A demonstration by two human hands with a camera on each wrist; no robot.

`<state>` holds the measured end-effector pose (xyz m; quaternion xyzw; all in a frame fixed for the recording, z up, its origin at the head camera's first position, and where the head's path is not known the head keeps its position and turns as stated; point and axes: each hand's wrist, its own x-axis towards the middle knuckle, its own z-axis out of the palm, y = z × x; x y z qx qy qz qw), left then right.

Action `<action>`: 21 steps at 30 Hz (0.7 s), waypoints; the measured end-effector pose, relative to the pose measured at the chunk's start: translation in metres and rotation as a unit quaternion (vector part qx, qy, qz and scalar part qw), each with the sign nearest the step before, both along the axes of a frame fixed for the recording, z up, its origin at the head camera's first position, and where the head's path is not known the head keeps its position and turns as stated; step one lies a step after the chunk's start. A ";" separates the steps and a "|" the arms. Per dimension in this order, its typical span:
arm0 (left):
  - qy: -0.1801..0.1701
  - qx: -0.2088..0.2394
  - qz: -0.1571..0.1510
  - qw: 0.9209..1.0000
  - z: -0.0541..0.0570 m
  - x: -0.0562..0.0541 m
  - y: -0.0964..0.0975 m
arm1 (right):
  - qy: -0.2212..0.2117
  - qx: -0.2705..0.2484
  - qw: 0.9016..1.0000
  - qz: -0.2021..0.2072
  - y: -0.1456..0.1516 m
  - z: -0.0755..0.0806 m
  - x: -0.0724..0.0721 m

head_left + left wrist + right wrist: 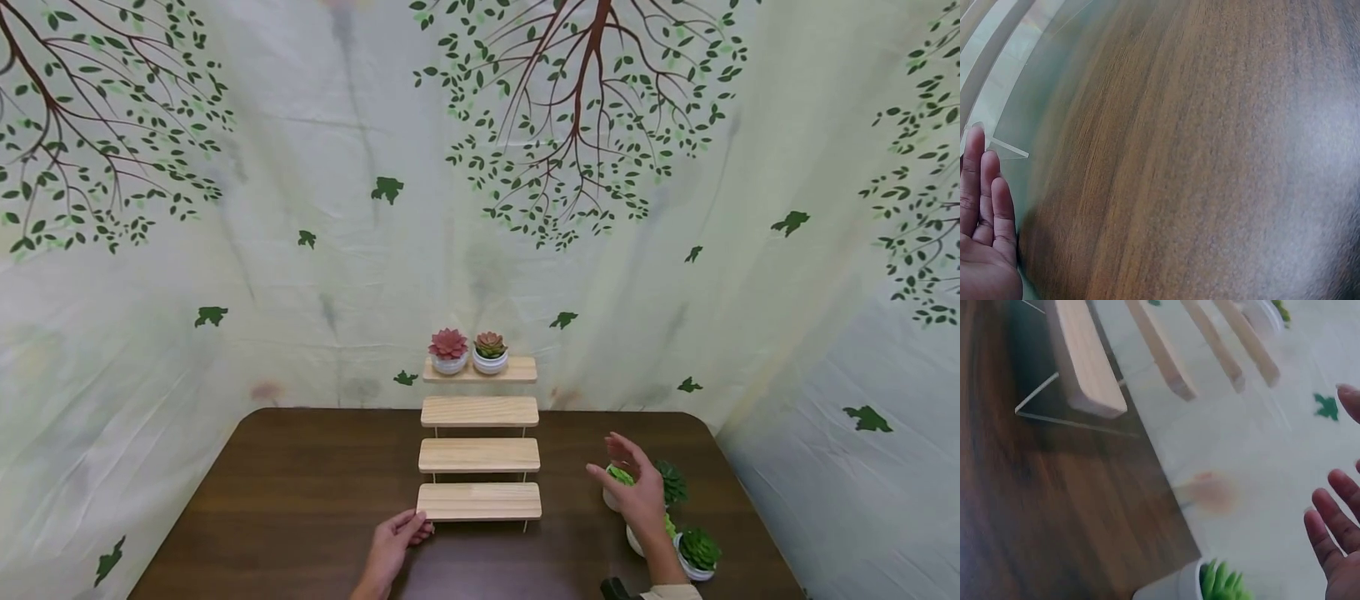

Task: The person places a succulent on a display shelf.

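A tiered wooden display stand (480,456) with pale boards on thin clear supports stands mid-table. At the front left corner of its lowest board, my left hand (392,546) pinches the edge with the thumb on top. The fingers (1002,212) of that hand lie beside a clear support in the left wrist view. My right hand (636,492) is raised over the right side, thumb and fingers spread, holding nothing. Below and around it are small potted succulents: a light green one (619,475), a dark green one (670,482) and a green one in a white pot (697,552).
On the top board sit a red succulent (449,350) and a red-green succulent (491,352) in white pots. The brown table (300,492) ends at a hanging cloth (337,292) printed with trees and leaves. Near my right wrist is a black object (613,588).
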<state>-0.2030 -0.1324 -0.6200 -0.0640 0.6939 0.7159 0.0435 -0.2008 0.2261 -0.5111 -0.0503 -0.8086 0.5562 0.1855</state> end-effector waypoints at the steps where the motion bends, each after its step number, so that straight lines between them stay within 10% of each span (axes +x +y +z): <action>1: 0.000 0.000 0.000 1.000 0.000 0.000 0.000 | -0.006 -0.012 1.000 -0.006 0.002 -0.001 0.004; 10: -0.002 0.002 -0.006 1.000 0.002 0.002 0.000 | -0.059 -0.023 0.994 -0.091 0.020 -0.019 0.032; 21: 0.004 -0.001 -0.002 1.000 0.000 0.001 0.000 | -0.021 -0.009 0.979 -0.203 0.042 -0.048 0.060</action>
